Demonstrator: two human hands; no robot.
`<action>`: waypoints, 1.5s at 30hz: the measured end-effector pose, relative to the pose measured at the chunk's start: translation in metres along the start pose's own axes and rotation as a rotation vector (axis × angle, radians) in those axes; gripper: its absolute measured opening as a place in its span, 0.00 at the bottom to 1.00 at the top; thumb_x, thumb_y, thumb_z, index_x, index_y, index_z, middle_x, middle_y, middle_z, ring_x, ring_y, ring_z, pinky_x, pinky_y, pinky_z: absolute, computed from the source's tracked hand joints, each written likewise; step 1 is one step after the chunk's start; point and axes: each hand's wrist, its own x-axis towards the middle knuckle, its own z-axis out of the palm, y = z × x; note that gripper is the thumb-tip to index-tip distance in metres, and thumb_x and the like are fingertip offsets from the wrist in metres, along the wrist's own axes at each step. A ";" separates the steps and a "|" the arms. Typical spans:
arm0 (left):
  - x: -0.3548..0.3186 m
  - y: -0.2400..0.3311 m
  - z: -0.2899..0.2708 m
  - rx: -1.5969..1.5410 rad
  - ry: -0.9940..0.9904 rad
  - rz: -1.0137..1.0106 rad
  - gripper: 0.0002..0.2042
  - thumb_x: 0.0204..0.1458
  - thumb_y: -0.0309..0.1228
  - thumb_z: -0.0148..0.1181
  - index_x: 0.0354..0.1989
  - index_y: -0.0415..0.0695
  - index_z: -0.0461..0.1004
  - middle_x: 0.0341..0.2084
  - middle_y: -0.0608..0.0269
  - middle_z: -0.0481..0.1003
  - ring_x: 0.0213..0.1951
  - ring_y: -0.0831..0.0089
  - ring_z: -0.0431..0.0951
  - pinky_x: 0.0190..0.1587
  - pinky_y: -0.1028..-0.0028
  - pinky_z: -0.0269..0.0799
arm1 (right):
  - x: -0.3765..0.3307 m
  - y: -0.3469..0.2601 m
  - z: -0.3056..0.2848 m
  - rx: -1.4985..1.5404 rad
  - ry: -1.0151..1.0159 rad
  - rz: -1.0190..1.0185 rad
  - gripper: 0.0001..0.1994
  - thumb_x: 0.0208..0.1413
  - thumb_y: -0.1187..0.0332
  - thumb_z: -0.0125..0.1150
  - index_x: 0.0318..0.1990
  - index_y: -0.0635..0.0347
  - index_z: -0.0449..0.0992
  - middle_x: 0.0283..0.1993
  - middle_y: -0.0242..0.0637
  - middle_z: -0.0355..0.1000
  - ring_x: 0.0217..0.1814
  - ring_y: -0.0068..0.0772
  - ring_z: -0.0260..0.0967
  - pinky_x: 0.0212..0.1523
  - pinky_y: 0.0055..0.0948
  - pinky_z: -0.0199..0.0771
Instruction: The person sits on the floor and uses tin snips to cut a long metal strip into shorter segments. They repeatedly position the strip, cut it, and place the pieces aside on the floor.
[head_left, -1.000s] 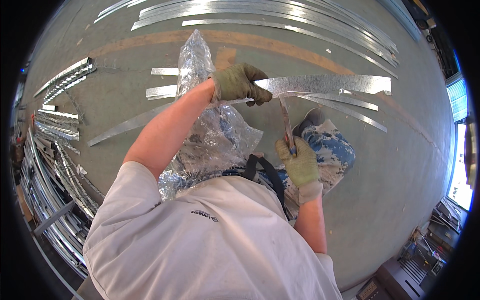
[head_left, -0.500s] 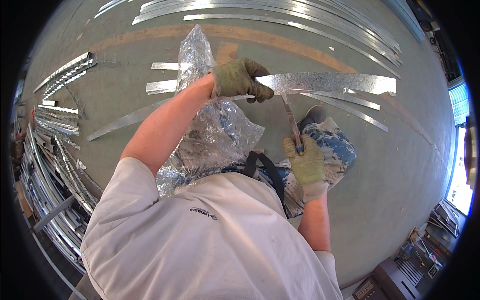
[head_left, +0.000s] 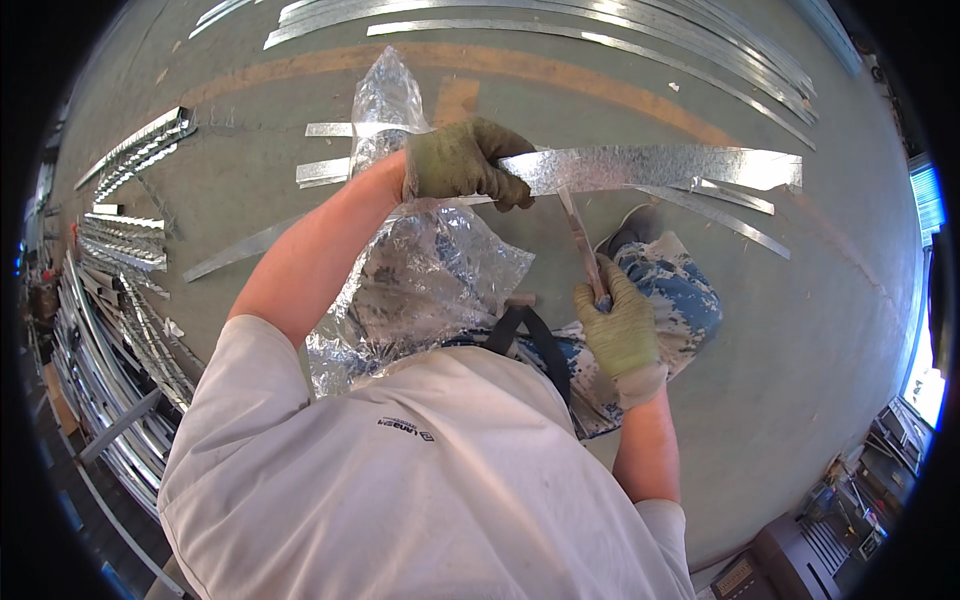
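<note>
Fingers of the gloved left hand (head_left: 468,165) are curled firmly around a broad, shiny metal strip (head_left: 665,168), held over the floor (head_left: 800,330) in front of the body; its free length runs toward the floor's right edge, and how far it continues beneath the hand cannot be told. Fingers of the gloved right hand (head_left: 618,325) are closed about the lower part of a slender tool (head_left: 580,238), whose tip overlaps the strip's near edge just beside the left hand; whether the two touch is unclear. Beyond the tool, two narrower strips (head_left: 735,229) slant below the broad one, toward the right. Clear plastic film (head_left: 385,90) envelops the left leg, with short strip ends (head_left: 325,172) projecting on its left side. Right of the film are a black strap (head_left: 545,345), a patterned trouser leg (head_left: 690,275) and a dark shoe (head_left: 628,230). Farther out, an orange band (head_left: 500,57) crosses the floor; past it, long metal strips (head_left: 560,10) lie toward the far edge. Near the left edge are toothed metal pieces (head_left: 130,235) and, nearer the body, a bundle of long profiles (head_left: 110,370). At the near right corner stands a dark machine (head_left: 785,560).
</note>
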 end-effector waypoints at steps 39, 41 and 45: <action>0.083 0.017 0.021 -0.121 -0.246 0.021 0.21 0.56 0.19 0.75 0.61 0.34 0.86 0.50 0.53 0.91 0.52 0.66 0.91 0.60 0.65 0.86 | 0.024 0.029 -0.021 1.155 -0.861 0.446 0.30 0.61 0.65 0.80 0.66 0.73 0.81 0.42 0.42 0.85 0.36 0.29 0.80 0.36 0.29 0.78; 0.079 0.022 0.023 -0.176 -0.310 0.025 0.21 0.57 0.19 0.75 0.60 0.34 0.86 0.49 0.53 0.91 0.52 0.66 0.91 0.60 0.64 0.86 | 0.020 0.031 -0.012 1.167 -0.870 0.459 0.32 0.60 0.62 0.81 0.66 0.74 0.80 0.42 0.43 0.85 0.35 0.30 0.81 0.34 0.30 0.77; 0.080 0.023 0.022 -0.145 -0.353 0.064 0.21 0.59 0.19 0.73 0.62 0.33 0.85 0.50 0.52 0.90 0.53 0.66 0.90 0.62 0.64 0.85 | 0.021 0.024 -0.015 1.162 -0.833 0.416 0.32 0.61 0.60 0.81 0.66 0.75 0.80 0.41 0.44 0.85 0.35 0.32 0.82 0.33 0.30 0.78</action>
